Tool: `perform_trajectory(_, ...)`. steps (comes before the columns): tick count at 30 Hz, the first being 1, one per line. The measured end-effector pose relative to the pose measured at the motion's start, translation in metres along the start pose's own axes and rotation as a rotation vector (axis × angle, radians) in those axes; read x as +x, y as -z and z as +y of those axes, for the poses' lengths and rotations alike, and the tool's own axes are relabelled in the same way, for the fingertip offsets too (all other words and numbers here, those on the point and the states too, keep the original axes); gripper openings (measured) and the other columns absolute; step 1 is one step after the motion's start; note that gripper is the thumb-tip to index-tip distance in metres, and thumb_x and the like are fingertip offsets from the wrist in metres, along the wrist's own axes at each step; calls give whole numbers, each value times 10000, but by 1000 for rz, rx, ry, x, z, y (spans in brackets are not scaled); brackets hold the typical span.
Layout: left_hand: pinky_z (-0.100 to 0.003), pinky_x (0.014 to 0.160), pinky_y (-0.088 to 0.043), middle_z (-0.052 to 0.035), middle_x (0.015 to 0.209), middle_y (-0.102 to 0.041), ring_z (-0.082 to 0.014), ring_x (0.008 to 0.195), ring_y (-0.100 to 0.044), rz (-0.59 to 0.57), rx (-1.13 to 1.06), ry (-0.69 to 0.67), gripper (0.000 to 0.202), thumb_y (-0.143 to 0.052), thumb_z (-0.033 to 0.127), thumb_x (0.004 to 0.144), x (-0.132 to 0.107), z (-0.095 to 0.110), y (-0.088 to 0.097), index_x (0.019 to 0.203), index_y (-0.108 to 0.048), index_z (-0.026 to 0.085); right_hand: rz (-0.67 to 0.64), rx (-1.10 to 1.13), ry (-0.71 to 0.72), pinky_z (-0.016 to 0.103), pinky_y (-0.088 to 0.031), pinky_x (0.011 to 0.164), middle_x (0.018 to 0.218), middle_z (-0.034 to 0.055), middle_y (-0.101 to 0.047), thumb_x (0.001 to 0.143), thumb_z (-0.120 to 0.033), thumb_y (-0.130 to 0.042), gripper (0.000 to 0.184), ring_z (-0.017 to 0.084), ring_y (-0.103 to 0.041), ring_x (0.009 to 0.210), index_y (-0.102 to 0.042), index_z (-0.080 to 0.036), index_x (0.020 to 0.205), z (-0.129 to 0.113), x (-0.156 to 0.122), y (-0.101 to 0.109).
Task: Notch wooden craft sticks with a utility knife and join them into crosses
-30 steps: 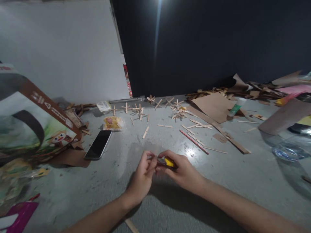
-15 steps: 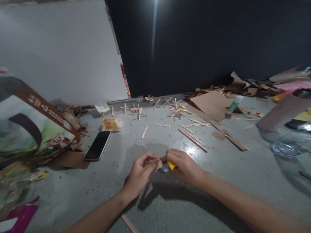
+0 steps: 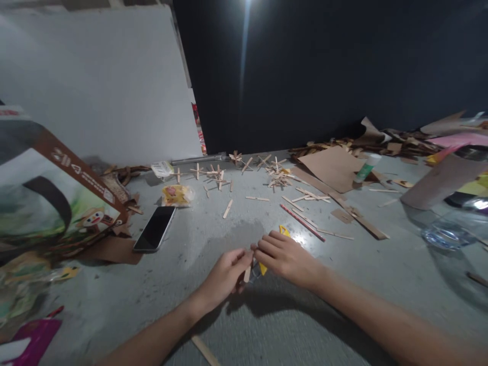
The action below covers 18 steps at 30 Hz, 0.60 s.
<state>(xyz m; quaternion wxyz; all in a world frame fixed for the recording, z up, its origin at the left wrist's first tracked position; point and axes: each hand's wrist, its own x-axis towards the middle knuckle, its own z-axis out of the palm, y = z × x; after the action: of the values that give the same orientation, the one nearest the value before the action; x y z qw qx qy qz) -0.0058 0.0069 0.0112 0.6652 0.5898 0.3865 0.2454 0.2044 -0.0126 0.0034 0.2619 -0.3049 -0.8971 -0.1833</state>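
Over the middle of the near table, my left hand (image 3: 232, 269) is closed, thumb and fingers pinching a short flat wooden stick (image 3: 247, 273) that points down. Touching it from the other side, my right hand (image 3: 285, 258) is curled around a yellow-and-clear plastic item (image 3: 263, 268). Yellow parts of this item show above and below the fingers; its kind cannot be made out. Beyond the hands lie a red-striped stick (image 3: 303, 222) and several loose wooden sticks (image 3: 257, 198). Farther back, small crossed-stick pieces (image 3: 220, 178) stand or lie in a group.
A phone (image 3: 155, 230) and a yellow wrapped packet (image 3: 177, 195) lie left. On the right are brown cardboard (image 3: 328, 168), a glue stick (image 3: 368, 168), a cardboard tube (image 3: 438, 178) and a clear cup (image 3: 446, 234). A printed box (image 3: 61, 188) and a magenta object (image 3: 34, 338) stand at far left.
The wooden stick in my left hand now hangs more plainly below the fingers. My right hand has turned over, its knuckles up, and more of the yellow item shows above it.
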Motion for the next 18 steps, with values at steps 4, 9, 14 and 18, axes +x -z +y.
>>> perform_trajectory(4, -212, 407, -300, 74, 583, -472, -88, 444, -403, 2, -22, 2, 518, -765, 679, 856, 2, 0, 1, 755, -567, 211, 19, -7, -1, 370, -394, 707, 851, 68, -667, 1137, -109, -450, 274, 230, -581, 768, -672, -188, 996, -2, 0, 0)
perform_trajectory(9, -209, 399, -313, 85, 573, -508, -98, 408, -444, 54, -69, -63, 534, -685, 744, 907, 2, -8, -1, 930, -580, 220, 15, 6, -61, 385, -417, 703, 846, 70, -658, 1147, -140, -397, 294, 248, -579, 757, -671, -155, 1251, 1, -2, -2)
perform_trajectory(14, -230, 448, -435, 53, 673, -614, -140, 498, -597, 342, -196, -204, 547, -664, 776, 906, 8, -6, 2, 907, -482, 261, -31, 37, -151, 383, -453, 738, 917, 94, -677, 1102, -112, -457, 259, 266, -624, 832, -638, -132, 1287, 6, -5, -7)
perform_trajectory(18, -238, 519, -443, 55, 647, -610, -129, 519, -585, 399, -181, -292, 525, -661, 749, 931, 12, 0, 9, 898, -475, 258, -46, 242, -321, 402, -522, 816, 1044, 126, -683, 1101, -212, -515, 232, 291, -659, 950, -584, -157, 1315, 3, -2, -5)
